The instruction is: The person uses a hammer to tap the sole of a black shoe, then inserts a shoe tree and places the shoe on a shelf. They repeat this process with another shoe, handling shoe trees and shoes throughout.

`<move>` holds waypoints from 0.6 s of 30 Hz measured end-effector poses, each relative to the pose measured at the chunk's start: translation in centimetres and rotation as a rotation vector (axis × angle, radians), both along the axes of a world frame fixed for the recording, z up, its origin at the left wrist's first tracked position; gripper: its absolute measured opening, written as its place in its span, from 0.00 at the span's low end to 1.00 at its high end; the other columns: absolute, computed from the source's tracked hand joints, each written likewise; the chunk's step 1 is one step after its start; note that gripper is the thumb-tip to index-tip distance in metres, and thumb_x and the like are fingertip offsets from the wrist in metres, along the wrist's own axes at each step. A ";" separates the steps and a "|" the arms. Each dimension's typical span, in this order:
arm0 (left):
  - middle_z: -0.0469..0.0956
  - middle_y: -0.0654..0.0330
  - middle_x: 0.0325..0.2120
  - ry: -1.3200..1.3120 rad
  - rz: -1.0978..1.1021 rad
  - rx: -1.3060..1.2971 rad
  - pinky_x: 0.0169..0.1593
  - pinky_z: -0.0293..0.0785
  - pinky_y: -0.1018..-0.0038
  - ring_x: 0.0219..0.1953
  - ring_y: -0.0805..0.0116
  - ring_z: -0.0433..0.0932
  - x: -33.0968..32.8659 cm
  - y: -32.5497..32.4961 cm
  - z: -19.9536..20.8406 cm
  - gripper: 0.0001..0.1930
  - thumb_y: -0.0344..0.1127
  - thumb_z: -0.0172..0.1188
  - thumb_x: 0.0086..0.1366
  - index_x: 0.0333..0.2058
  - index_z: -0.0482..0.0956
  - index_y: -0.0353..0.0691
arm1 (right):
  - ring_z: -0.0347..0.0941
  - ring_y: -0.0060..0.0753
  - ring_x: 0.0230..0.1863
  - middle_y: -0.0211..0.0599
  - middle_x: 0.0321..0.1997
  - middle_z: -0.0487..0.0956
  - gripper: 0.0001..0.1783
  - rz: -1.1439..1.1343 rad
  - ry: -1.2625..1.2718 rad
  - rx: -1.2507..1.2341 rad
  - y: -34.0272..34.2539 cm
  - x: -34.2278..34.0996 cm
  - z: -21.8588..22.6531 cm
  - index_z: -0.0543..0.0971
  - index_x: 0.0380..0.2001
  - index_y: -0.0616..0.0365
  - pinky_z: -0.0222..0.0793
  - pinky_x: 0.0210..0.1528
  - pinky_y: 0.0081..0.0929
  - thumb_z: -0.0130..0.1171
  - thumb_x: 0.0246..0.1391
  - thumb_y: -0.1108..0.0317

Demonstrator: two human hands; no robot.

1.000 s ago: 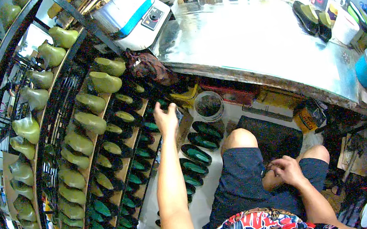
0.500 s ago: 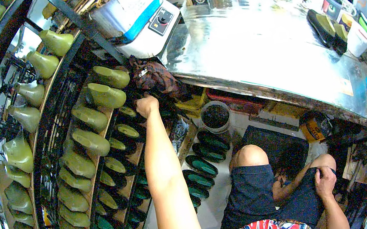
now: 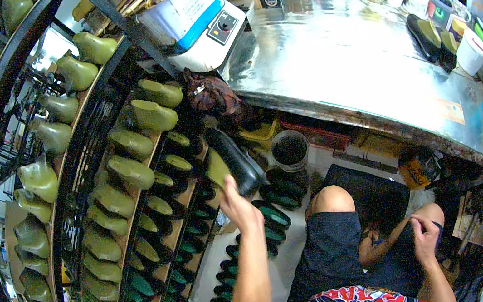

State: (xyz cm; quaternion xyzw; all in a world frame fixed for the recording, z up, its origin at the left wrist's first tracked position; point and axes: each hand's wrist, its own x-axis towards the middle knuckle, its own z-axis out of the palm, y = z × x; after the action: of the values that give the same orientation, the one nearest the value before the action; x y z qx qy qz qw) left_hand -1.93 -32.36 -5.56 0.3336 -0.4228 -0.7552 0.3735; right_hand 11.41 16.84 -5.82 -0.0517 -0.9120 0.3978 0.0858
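Observation:
A black shoe (image 3: 238,163) with an olive-green shoe last (image 3: 215,166) in it is in my left hand (image 3: 242,209), held tilted above the floor beside the rack. My left fingers grip its near end; part of the grip is hidden behind the hand. More olive-green lasts (image 3: 131,172) stand in rows on the rack, and black shoes with lasts (image 3: 178,163) fill a lower shelf next to the held one. Over my right knee (image 3: 428,215), my right hand (image 3: 425,240) is closed at the edge of my dark shorts. Whatever its fingers hold, if anything, is hidden.
A metal-topped table (image 3: 327,55) runs across the far right, with a white box-shaped appliance with a dial (image 3: 211,42) at its left end. Under its edge stands a grey bucket (image 3: 289,151). Dark shoes with green insides (image 3: 276,216) line the floor near my left knee.
My left hand has drawn back from the rack toward me and slightly right, bringing the black shoe out. My right hand stays at my knee. The whole view has shifted slightly right.

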 end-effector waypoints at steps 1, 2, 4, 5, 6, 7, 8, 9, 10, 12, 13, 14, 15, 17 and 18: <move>0.83 0.58 0.50 0.069 -0.088 0.035 0.58 0.76 0.67 0.51 0.67 0.80 3.5 2.2 0.3 0.19 0.43 0.65 0.77 0.55 0.82 0.32 | 0.87 0.46 0.38 0.47 0.39 0.90 0.12 0.032 -0.044 -0.114 -2.3 -0.3 1.2 0.89 0.48 0.60 0.80 0.46 0.37 0.67 0.66 0.68; 0.82 0.59 0.49 -0.023 -0.150 0.114 0.58 0.76 0.69 0.51 0.68 0.80 6.3 4.3 0.8 0.19 0.42 0.65 0.77 0.55 0.81 0.32 | 0.87 0.43 0.41 0.47 0.42 0.90 0.14 0.140 -0.106 -0.114 -4.8 -0.8 2.5 0.89 0.51 0.60 0.81 0.50 0.37 0.67 0.67 0.67; 0.82 0.61 0.48 -0.068 -0.304 0.111 0.58 0.76 0.70 0.50 0.70 0.79 10.6 8.6 2.2 0.18 0.40 0.63 0.78 0.55 0.80 0.32 | 0.87 0.40 0.49 0.50 0.50 0.89 0.21 0.341 -0.194 -0.160 -10.2 -1.8 4.5 0.85 0.60 0.61 0.80 0.56 0.35 0.68 0.68 0.64; 0.82 0.61 0.48 -0.070 -0.397 0.047 0.58 0.76 0.71 0.50 0.71 0.79 12.4 10.6 3.1 0.17 0.39 0.63 0.78 0.56 0.80 0.31 | 0.86 0.39 0.54 0.51 0.56 0.88 0.27 0.441 -0.172 -0.216 -12.9 -2.4 5.0 0.81 0.66 0.61 0.78 0.60 0.35 0.68 0.68 0.63; 0.82 0.61 0.50 -0.102 -0.529 -0.042 0.59 0.76 0.71 0.51 0.71 0.79 14.0 12.0 4.2 0.17 0.38 0.62 0.79 0.57 0.79 0.31 | 0.83 0.38 0.59 0.52 0.60 0.86 0.33 0.432 -0.276 -0.325 -15.3 -2.6 5.5 0.75 0.71 0.60 0.76 0.63 0.35 0.69 0.68 0.61; 0.82 0.60 0.51 -0.113 -0.669 -0.142 0.59 0.75 0.71 0.51 0.71 0.79 15.2 13.2 5.1 0.18 0.37 0.61 0.79 0.59 0.79 0.31 | 0.81 0.37 0.63 0.52 0.65 0.83 0.39 0.408 -0.387 -0.427 -17.1 -2.8 5.8 0.69 0.76 0.60 0.74 0.67 0.35 0.70 0.67 0.59; 0.82 0.59 0.54 -0.169 -0.774 -0.125 0.61 0.75 0.71 0.54 0.71 0.79 15.8 14.4 5.9 0.19 0.36 0.59 0.80 0.63 0.78 0.32 | 0.79 0.36 0.65 0.50 0.66 0.82 0.42 0.364 -0.297 -0.637 -18.8 -2.8 6.0 0.67 0.77 0.59 0.72 0.69 0.35 0.71 0.67 0.58; 0.81 0.57 0.58 -0.060 -0.848 -0.260 0.65 0.73 0.70 0.59 0.69 0.78 16.4 15.0 6.6 0.22 0.36 0.59 0.80 0.66 0.75 0.32 | 0.78 0.36 0.66 0.48 0.67 0.81 0.44 0.316 -0.270 -0.818 -19.9 -2.9 6.2 0.65 0.78 0.59 0.71 0.70 0.35 0.72 0.66 0.57; 0.80 0.56 0.60 -0.039 -0.867 -0.237 0.66 0.72 0.69 0.62 0.67 0.78 16.3 15.3 7.0 0.24 0.34 0.59 0.79 0.68 0.73 0.31 | 0.78 0.34 0.64 0.43 0.65 0.82 0.40 0.248 -0.366 -0.931 -20.1 -3.0 6.5 0.68 0.75 0.59 0.72 0.69 0.37 0.73 0.65 0.59; 0.78 0.52 0.64 -0.043 -0.868 -0.243 0.69 0.70 0.67 0.65 0.63 0.77 15.9 15.7 7.2 0.28 0.32 0.59 0.76 0.71 0.68 0.30 | 0.78 0.34 0.64 0.43 0.64 0.82 0.40 0.254 -0.277 -0.877 -20.5 -2.9 6.8 0.69 0.73 0.61 0.72 0.69 0.37 0.74 0.64 0.60; 0.77 0.50 0.65 -0.058 -0.845 -0.270 0.70 0.70 0.66 0.66 0.61 0.76 15.3 15.7 6.9 0.30 0.31 0.58 0.75 0.72 0.66 0.30 | 0.78 0.34 0.64 0.43 0.64 0.82 0.40 0.221 -0.278 -0.846 -20.4 -2.8 6.9 0.70 0.72 0.62 0.73 0.68 0.37 0.75 0.64 0.60; 0.76 0.47 0.66 -0.028 -0.805 -0.319 0.71 0.69 0.65 0.68 0.59 0.75 14.8 15.8 6.5 0.31 0.31 0.58 0.74 0.73 0.65 0.29 | 0.79 0.41 0.65 0.50 0.65 0.82 0.43 0.260 -0.173 -0.769 -20.3 -2.9 7.0 0.67 0.74 0.65 0.74 0.68 0.40 0.75 0.62 0.62; 0.74 0.39 0.68 -0.059 -0.787 -0.326 0.72 0.69 0.60 0.69 0.48 0.75 13.8 16.0 5.7 0.33 0.31 0.55 0.73 0.74 0.62 0.28 | 0.79 0.45 0.65 0.54 0.65 0.81 0.44 0.255 -0.060 -0.621 -20.1 -3.1 7.0 0.66 0.75 0.66 0.73 0.69 0.41 0.75 0.62 0.62; 0.72 0.33 0.68 -0.112 -0.702 -0.527 0.72 0.69 0.56 0.69 0.38 0.74 12.5 17.0 4.2 0.31 0.37 0.51 0.77 0.73 0.62 0.28 | 0.79 0.53 0.67 0.60 0.67 0.79 0.47 0.273 0.118 -0.329 -20.1 -3.7 6.7 0.64 0.77 0.67 0.72 0.71 0.44 0.75 0.60 0.63; 0.71 0.31 0.68 -0.196 -0.667 -0.630 0.71 0.69 0.54 0.68 0.34 0.73 11.9 17.6 3.5 0.30 0.40 0.48 0.79 0.73 0.62 0.28 | 0.77 0.62 0.69 0.67 0.69 0.76 0.50 0.261 0.135 -0.324 -20.0 -4.0 6.5 0.61 0.78 0.69 0.70 0.73 0.46 0.75 0.59 0.63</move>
State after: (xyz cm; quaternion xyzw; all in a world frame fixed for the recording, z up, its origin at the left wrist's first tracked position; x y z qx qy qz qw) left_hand 9.96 -14.74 -2.09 0.1196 -0.7490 -0.6337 0.1517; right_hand 7.38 -3.16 0.66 0.0802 -0.8273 0.5495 0.0848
